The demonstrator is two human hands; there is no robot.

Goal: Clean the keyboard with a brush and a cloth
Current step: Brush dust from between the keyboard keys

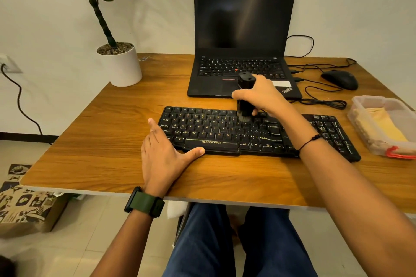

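At the centre of the frame the right hand (261,94) has its fingers clamped round a black brush (245,96) held upright, bristles down on the upper key rows of the one external keyboard (247,135), which lies across the middle of the wooden table (112,141). The left hand (162,155) lies flat, fingers straight and slightly apart, against the keyboard's lower-left corner, thumb along its front edge. The likeliest trouble is the keyboard sliding toward the laptop (243,51) if brush strokes push harder than that flat hand can brace; a heavy stroke could also catch a keycap, or sweep dust onto the laptop just behind. The right forearm hovers over the right half of the keys and could press them. The cloth (382,128), seemingly the yellow fold in the clear container (360,117) at the right edge, is untouched, so wiping appears yet to come. Counted: one brush, one keyboard, one laptop, one mouse (340,78) at upper right, one container, one potted plant (119,60) at upper left, two hands.
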